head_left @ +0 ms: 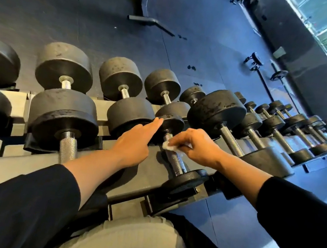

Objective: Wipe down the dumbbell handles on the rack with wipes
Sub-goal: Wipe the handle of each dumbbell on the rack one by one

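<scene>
A small black dumbbell lies on the near tier of the rack (pixel 27 168), its knurled steel handle (pixel 175 160) running toward me. My right hand (pixel 199 145) pinches a crumpled white wipe (pixel 169 146) against the upper part of that handle. My left hand (pixel 138 139) lies flat with fingers straight, fingertips touching the far black head (pixel 171 121) of the same dumbbell. The near head (pixel 186 179) sits at the rack's front edge.
Several larger dumbbells (pixel 65 119) fill the rack to the left, and smaller ones (pixel 271 134) trail off to the right. Beyond the rack lie dark rubber floor, a bench frame (pixel 143 15), a barbell (pixel 267 85) and bright windows at far right.
</scene>
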Tool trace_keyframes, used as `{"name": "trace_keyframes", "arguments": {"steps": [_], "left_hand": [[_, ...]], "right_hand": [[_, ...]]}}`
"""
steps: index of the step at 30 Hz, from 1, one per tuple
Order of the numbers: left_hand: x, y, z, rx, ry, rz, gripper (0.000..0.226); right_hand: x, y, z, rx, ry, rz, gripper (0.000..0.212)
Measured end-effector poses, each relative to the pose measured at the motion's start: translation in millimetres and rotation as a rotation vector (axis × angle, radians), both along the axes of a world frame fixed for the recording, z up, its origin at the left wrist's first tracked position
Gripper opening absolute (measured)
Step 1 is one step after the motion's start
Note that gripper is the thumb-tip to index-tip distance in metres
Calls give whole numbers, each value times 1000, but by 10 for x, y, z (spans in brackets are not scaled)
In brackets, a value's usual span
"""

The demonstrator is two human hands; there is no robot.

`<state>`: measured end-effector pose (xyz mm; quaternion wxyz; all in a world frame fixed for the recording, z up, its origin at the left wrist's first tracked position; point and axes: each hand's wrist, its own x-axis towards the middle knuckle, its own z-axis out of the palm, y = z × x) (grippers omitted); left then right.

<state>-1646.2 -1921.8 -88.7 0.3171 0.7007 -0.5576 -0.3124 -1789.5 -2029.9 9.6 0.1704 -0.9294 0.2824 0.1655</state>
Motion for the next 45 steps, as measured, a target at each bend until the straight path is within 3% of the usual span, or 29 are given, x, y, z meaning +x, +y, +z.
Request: {"name": "trace_keyframes", "arguments": {"steps": [7, 12, 25, 35, 45], "left_hand": [[79, 61, 111, 39, -13, 54, 80], [201, 338, 240, 54, -111, 79, 75], [452, 1384, 485, 5, -165, 746, 63], [-23, 1524, 459, 40, -146, 983, 58], [-96, 1489, 485, 65, -176, 1056, 56]], "right_hand": [[-45, 118, -101, 81, 51, 30, 30], [253, 320, -194, 94, -203, 2, 24], [1135, 825, -465, 205, -289, 333, 27], [1198, 1008, -809, 346, -465, 170, 28], [1038, 1102, -763, 575, -514, 213, 24]]}}
